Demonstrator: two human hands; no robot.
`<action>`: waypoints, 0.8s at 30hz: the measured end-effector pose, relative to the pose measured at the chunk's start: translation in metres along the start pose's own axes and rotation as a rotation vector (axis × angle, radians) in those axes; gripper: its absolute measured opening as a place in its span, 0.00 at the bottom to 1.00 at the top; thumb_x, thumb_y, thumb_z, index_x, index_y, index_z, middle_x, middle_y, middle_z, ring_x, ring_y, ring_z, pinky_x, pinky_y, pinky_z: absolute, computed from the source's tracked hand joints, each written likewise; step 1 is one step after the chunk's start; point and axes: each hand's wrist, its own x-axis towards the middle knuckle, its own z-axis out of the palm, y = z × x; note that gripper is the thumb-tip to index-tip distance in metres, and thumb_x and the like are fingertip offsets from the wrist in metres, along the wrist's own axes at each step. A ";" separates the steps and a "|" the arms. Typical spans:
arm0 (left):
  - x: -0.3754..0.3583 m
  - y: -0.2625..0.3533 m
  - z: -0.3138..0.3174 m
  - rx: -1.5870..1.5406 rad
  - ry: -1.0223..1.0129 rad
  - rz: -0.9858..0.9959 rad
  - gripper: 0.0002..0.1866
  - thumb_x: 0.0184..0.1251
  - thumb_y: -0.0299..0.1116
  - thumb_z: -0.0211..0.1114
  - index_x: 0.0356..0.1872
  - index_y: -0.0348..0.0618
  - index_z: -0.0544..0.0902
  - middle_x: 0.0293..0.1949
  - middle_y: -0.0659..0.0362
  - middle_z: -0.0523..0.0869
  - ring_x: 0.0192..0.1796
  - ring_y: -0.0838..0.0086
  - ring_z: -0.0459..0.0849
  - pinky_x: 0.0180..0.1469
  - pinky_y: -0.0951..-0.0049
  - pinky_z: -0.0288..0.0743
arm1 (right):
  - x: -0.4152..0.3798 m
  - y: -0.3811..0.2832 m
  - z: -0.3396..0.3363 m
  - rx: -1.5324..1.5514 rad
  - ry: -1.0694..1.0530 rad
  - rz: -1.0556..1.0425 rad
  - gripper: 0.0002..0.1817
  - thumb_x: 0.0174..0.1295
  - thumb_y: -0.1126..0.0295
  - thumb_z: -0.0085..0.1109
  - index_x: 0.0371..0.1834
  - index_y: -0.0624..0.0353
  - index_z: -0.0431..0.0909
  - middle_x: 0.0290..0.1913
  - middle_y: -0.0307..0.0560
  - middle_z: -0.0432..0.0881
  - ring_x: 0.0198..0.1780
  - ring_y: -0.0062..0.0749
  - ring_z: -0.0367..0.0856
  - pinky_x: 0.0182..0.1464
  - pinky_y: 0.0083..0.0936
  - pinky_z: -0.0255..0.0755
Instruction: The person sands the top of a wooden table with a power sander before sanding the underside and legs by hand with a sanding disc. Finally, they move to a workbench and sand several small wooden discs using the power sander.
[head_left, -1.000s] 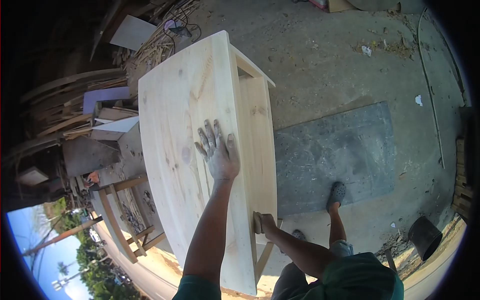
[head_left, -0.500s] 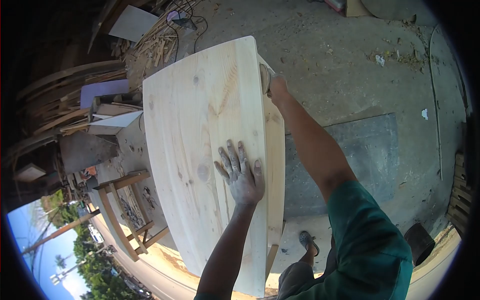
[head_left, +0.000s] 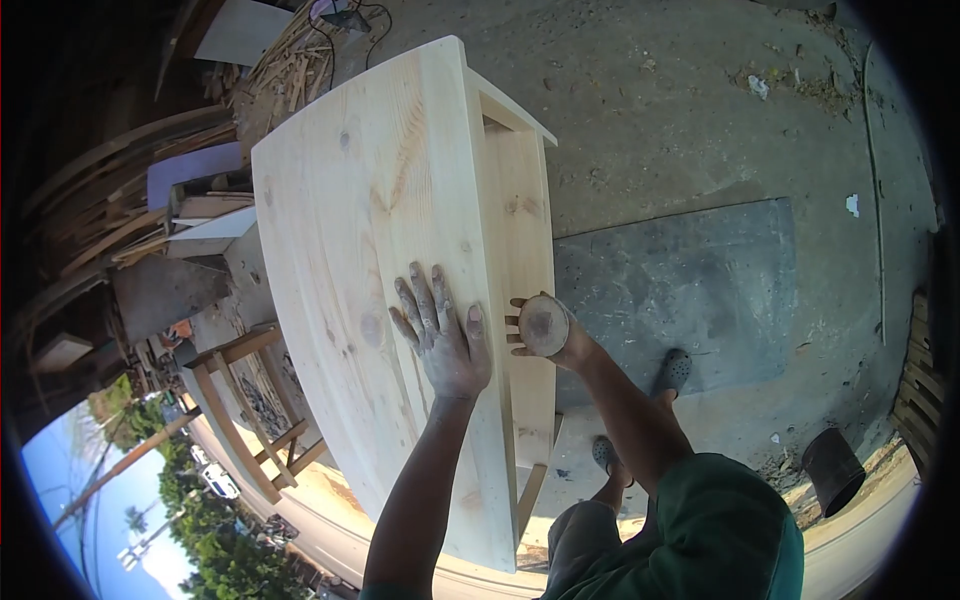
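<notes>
My left hand [head_left: 449,345] lies flat on the pale wooden tabletop [head_left: 350,230], fingers spread and coated with dust. In my right hand [head_left: 573,345] is a round sanding pad [head_left: 544,325], its worn brown face turned up towards me. Fingertips show past the pad's left rim. The right hand is beside the table's long edge, above the recessed wooden side panel [head_left: 520,200]. Knots and grain streaks mark the tabletop, which has a slightly curved outline.
A dark flat sheet [head_left: 680,290] lies on the concrete floor, with one of my clogs [head_left: 677,370] on it. Left of the table stands a wooden frame [head_left: 240,400]. Scrap wood [head_left: 285,70] is heaped behind, and a black bucket [head_left: 834,470] leans at right.
My right hand has come back from the table's far corner towards me, and the pad's face now shows. The left hand stays flat on the top. The view has shifted, and a second clog shows.
</notes>
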 end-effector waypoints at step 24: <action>-0.031 -0.057 -0.011 0.255 -0.155 0.419 0.32 0.82 0.48 0.42 0.75 0.35 0.54 0.66 0.47 0.68 0.66 0.65 0.73 0.67 0.64 0.72 | 0.264 -0.217 -0.152 -1.325 0.931 -1.042 0.33 0.65 0.41 0.58 0.60 0.58 0.71 0.50 0.64 0.79 0.49 0.65 0.81 0.50 0.52 0.75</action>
